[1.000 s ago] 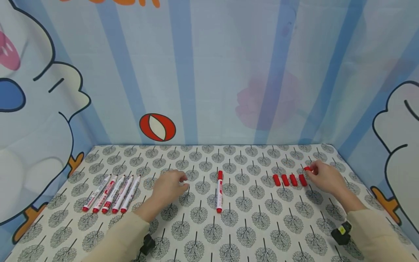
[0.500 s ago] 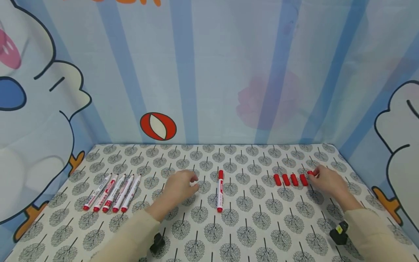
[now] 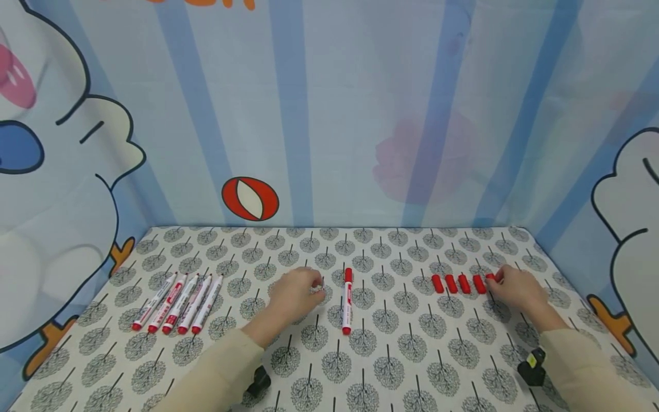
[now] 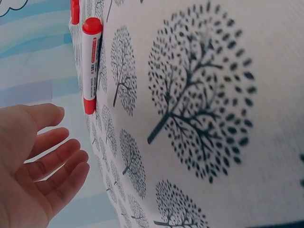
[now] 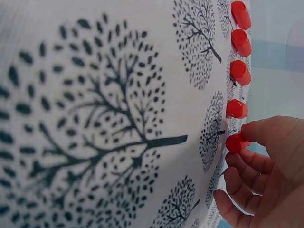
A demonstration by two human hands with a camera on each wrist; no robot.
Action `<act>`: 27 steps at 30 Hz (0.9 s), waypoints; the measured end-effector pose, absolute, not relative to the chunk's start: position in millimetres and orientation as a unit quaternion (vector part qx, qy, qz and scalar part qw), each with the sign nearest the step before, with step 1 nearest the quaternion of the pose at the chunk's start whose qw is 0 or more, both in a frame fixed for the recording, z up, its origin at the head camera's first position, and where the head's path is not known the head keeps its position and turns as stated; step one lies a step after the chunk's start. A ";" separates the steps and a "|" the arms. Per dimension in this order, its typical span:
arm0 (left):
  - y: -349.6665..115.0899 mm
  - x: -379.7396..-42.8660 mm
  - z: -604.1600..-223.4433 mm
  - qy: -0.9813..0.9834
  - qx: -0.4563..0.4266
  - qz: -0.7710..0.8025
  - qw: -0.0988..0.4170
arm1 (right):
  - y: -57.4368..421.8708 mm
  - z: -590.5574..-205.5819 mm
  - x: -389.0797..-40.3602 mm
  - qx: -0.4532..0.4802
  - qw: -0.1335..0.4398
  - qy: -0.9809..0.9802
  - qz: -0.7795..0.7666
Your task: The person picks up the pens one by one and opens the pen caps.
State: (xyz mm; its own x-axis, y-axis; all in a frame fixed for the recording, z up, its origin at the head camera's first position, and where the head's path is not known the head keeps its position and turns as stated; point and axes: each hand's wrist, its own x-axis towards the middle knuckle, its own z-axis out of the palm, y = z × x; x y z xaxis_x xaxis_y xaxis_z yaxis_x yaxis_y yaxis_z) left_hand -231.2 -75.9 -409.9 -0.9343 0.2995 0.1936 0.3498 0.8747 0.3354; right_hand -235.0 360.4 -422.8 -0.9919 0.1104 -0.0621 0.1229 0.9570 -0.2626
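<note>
My right hand (image 3: 519, 290) pinches a red marker cap (image 5: 237, 142) between thumb and fingers, at the right end of a row of several red caps (image 3: 464, 284). In the right wrist view the cap sits right at the cloth, in line with the others. My left hand (image 3: 296, 293) holds nothing; its fingers (image 4: 57, 161) are loosely bent in the air. Just right of it, a capped red marker (image 3: 347, 303) lies on the cloth, its red cap end pointing to the back.
Several uncapped markers (image 3: 179, 304) lie side by side at the left, tips toward the back. A tree-patterned cloth (image 3: 391, 343) covers the table. Behind it stands a striped blue backdrop (image 3: 350, 143) with cartoon figures at both sides.
My right hand has brought its cap slightly right and toward me, into the end of the cap row. The left hand has moved right, closer to the capped marker.
</note>
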 end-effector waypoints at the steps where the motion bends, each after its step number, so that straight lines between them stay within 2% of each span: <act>1: -74.7 -230.7 -408.9 -0.965 -0.170 -0.187 0.066 | 361.2 -423.8 -235.6 0.058 0.022 0.989 -0.133; 27: -55.1 -228.6 -406.2 -0.964 -0.181 -0.187 0.053 | 358.6 -423.3 -235.8 0.074 0.018 0.987 -0.141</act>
